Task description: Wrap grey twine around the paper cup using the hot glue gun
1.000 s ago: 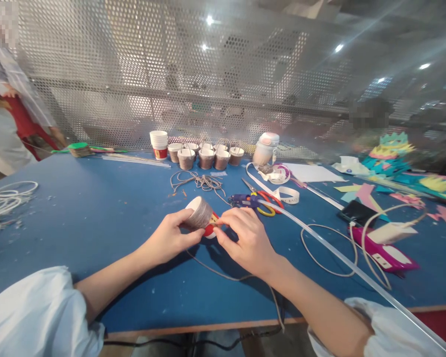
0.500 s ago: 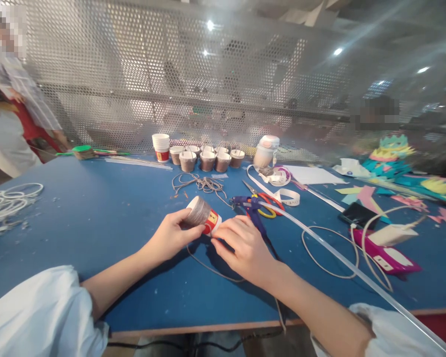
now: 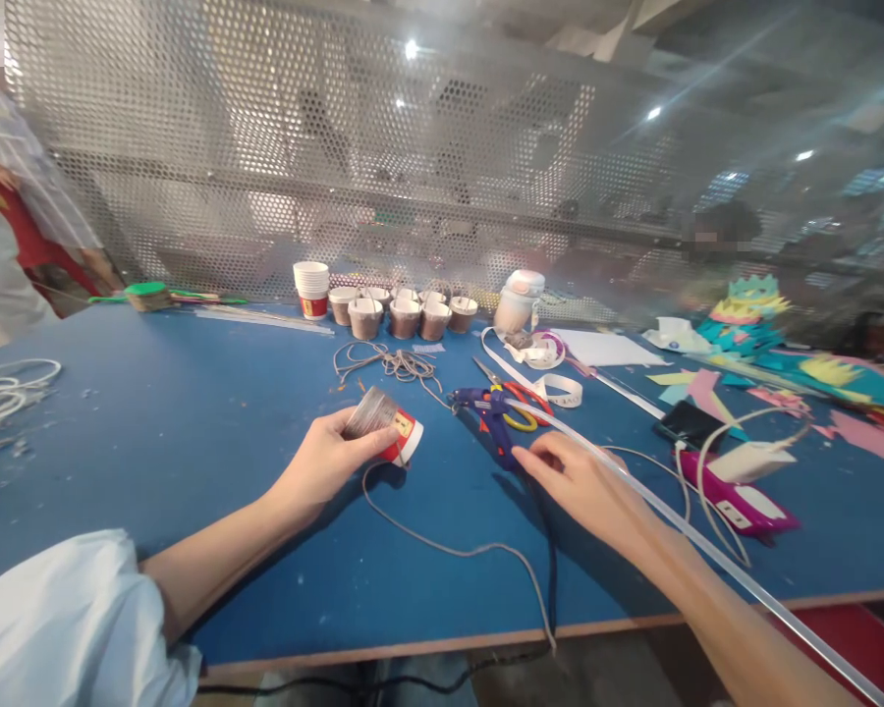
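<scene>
My left hand [image 3: 329,454] is closed around a paper cup [image 3: 405,432] tilted on its side, its white rim toward the right. Grey cord [image 3: 372,412] wraps part of the cup, leaving a red printed band bare. A loose length of the cord [image 3: 449,548] trails from the cup across the table and over the front edge. At the handle of a blue glue gun [image 3: 495,424] is my right hand [image 3: 579,481], its thumb and fingers apart and the fingertips at the handle's lower end. A long clear glue stick [image 3: 678,525] runs from the gun over my right forearm.
Several cord-wrapped cups [image 3: 405,319] stand at the back beside a stack of paper cups [image 3: 310,290]. Scissors [image 3: 523,417] lie behind the glue gun. A cord bundle [image 3: 398,363], a white bottle [image 3: 517,302], a magenta power strip [image 3: 751,501] and paper scraps [image 3: 703,393] are also there.
My right hand has left the cup and moved right to the glue gun's handle. The cup in my left hand has shifted slightly left, and the loose cord now lies more openly.
</scene>
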